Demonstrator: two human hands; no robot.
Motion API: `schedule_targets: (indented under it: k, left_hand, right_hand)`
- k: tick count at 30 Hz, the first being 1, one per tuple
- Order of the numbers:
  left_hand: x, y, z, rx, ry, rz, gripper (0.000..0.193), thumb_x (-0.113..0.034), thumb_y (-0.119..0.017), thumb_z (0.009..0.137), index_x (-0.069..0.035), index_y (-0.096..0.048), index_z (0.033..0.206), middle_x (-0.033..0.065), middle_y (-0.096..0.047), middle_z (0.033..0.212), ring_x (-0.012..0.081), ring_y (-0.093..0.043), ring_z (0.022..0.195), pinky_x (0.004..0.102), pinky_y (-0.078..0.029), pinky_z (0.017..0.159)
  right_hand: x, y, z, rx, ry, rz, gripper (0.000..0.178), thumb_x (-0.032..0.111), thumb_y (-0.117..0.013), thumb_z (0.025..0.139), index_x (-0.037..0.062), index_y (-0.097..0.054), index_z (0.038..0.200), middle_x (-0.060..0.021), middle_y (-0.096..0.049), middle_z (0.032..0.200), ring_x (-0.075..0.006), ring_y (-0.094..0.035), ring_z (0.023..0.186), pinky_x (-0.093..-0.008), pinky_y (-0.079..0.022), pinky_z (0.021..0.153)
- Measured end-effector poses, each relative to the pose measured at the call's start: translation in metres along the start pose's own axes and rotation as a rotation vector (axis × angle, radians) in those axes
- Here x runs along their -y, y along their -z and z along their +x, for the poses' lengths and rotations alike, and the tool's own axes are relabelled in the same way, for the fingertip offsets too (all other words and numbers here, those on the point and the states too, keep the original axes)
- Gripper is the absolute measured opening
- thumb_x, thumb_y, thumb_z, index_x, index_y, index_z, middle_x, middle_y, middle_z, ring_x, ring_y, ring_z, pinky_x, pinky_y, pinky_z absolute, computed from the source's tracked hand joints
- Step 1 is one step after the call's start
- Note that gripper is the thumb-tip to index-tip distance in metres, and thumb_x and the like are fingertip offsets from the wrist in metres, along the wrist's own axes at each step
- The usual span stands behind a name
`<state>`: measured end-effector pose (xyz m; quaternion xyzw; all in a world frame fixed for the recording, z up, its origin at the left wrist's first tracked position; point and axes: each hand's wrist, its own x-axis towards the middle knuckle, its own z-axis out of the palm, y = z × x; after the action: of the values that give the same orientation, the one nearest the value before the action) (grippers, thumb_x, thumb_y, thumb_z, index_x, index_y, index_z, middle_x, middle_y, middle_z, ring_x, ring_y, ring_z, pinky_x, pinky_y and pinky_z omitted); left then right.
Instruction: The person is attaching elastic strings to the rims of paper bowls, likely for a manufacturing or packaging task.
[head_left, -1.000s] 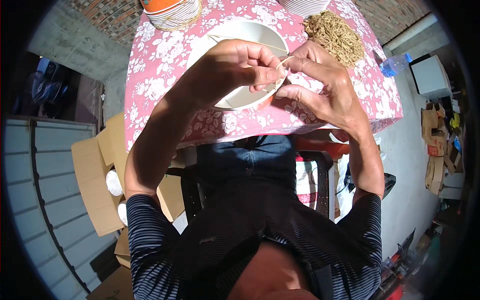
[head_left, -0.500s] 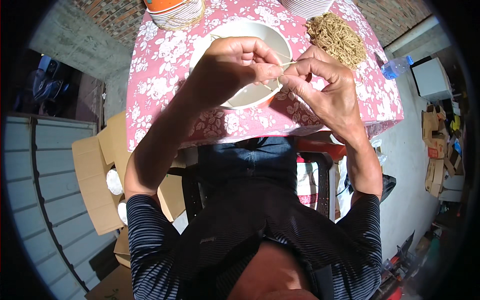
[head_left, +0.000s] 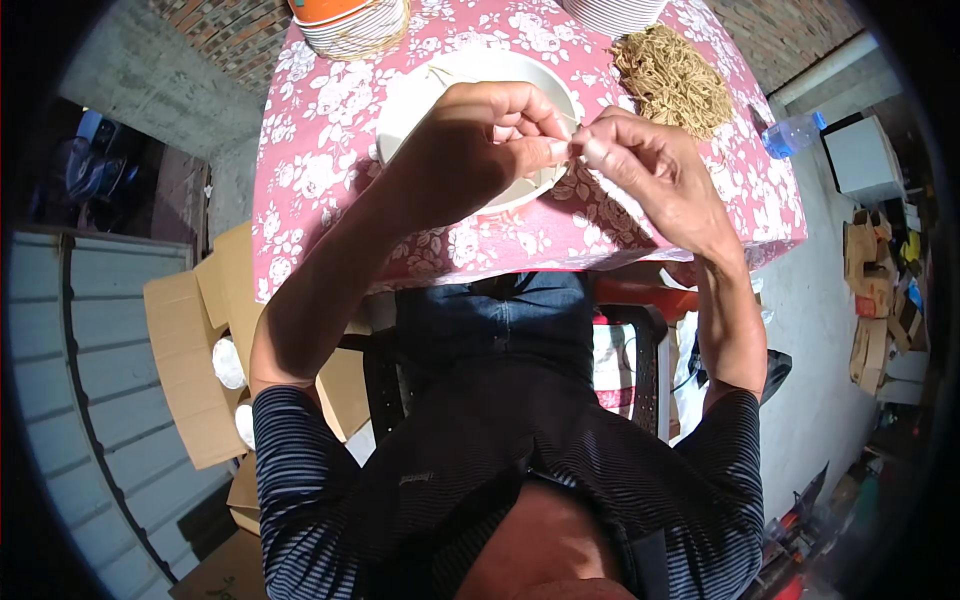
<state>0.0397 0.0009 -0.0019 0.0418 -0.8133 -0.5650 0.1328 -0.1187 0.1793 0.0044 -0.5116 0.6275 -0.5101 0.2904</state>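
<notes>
Cord (head_left: 440, 73) is pinched, thumb to finger, by the left hand (head_left: 490, 135) and right hand (head_left: 660, 175), fingertips close together over the bowl (head_left: 408, 108).

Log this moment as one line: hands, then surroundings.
left hand: pinching thin pale strand | right hand: close against left, grip unclear | beneath: white bowl | nearby: tan cord heap, floral tablecloth

The bowl (head_left: 407, 112) looks smooth, the strand pile (head_left: 675, 82) rough and matt, the bottle (head_left: 790, 137) glossy, clear plastic.
</notes>
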Motion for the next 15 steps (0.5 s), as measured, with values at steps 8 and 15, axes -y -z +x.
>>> schedule_targets:
  k: [8,15]
  left_hand:
    - [-0.009,-0.003,0.002,0.008,0.075,-0.015,0.016,-0.012,-0.071,0.097,0.0,-0.067,0.107,0.0067,-0.07,0.093,0.0105,-0.069,0.08,0.023,-0.058,0.07]
    - [-0.02,0.014,0.001,0.173,0.109,0.039,0.02,-0.009,-0.071,0.092,-0.002,-0.068,0.11,0.0085,-0.071,0.097,0.0134,-0.071,0.089,0.0274,-0.058,0.081]
  right_hand:
    - [-0.003,-0.003,-0.005,-0.056,0.178,-0.219,0.016,0.01,-0.082,0.089,-0.003,-0.073,0.093,-0.0021,-0.063,0.082,-0.0075,-0.056,0.074,-0.0263,-0.047,0.068]
    - [0.0,-0.004,-0.011,-0.075,0.035,-0.051,0.016,0.008,-0.078,0.092,-0.0036,-0.07,0.085,-0.0025,-0.063,0.08,-0.0074,-0.057,0.071,-0.0267,-0.047,0.063]
